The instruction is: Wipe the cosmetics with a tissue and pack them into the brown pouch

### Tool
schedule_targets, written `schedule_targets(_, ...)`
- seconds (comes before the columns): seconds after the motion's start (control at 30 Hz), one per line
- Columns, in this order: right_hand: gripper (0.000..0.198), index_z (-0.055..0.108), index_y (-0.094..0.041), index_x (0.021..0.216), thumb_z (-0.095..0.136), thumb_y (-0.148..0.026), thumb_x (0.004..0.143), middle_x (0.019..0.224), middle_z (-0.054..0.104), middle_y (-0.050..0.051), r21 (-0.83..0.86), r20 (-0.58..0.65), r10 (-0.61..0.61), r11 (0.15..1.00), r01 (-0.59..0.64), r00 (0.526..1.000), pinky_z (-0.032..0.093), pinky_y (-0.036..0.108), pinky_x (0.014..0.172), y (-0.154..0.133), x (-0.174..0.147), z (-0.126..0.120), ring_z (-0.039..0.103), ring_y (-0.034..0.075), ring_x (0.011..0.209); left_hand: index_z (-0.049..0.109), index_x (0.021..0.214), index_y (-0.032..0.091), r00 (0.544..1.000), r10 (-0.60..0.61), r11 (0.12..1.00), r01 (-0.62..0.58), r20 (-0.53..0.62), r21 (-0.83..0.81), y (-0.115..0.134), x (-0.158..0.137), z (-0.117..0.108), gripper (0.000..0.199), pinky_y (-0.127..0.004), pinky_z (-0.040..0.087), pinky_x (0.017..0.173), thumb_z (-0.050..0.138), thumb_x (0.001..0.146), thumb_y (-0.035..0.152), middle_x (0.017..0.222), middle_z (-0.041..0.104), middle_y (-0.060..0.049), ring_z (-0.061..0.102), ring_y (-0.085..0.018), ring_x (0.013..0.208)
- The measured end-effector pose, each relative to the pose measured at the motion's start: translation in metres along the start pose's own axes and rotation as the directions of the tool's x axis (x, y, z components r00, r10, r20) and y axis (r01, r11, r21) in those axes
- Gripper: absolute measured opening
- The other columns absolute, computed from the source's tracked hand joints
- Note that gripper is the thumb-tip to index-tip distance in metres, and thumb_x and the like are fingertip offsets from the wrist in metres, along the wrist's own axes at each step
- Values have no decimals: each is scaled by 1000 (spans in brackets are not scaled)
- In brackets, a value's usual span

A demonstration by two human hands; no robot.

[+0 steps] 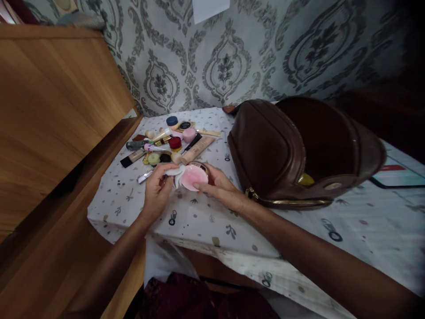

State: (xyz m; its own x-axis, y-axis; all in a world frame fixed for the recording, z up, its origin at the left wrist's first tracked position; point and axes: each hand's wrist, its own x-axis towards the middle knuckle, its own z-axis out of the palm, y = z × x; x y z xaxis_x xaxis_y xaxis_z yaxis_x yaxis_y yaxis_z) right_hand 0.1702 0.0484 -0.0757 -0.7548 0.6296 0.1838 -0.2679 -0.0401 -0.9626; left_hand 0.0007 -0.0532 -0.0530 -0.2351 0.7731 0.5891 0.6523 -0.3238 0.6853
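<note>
My right hand grips a round pink compact with a gold-toned rim, its thumb lying across the pink face. Pinched in my left hand is a white wipe, which touches the compact's left edge. Both hands are above the front part of the patterned cloth. Just beyond them lie a beige tube, a red-lidded jar and a silver-capped tube. The fingers behind the compact are partly hidden.
A large open brown leather bag stands to the right, its zipper undone. Several cosmetics, among them a pink jar and a blue-lidded jar, crowd the table's back left. A wooden cabinet rises at left. A tablet-like object lies far right.
</note>
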Motion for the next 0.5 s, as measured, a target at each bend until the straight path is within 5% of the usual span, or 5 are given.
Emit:
schedule_targets(0.17,41,56,-22,117,70,-36,81,91,64,1,-365,-4,-148,921,136,989,48,31,74,2,-3,-2,58,17,80,66,108,20,995,84,994,-88,60,66,8,3,0,21,-31,49,88,52,93,16,107,68,-5,63,-18,101)
schedule_targets(0.3,33,55,-22,118,61,-34,88,83,63,0,-575,5,-151,809,126,989,45,32,72,2,-6,-2,56,18,75,65,109,21,968,225,959,-241,112,149,16,4,2,24,-35,49,93,48,95,13,108,68,-6,62,-19,105)
schedule_targets(0.5,30,55,-20,113,57,-20,83,99,63,5,-625,56,-199,757,189,978,44,33,81,4,-8,-2,58,21,89,62,116,18,849,440,826,-511,294,239,22,-2,9,31,-41,49,96,43,94,5,116,65,-12,57,-22,112)
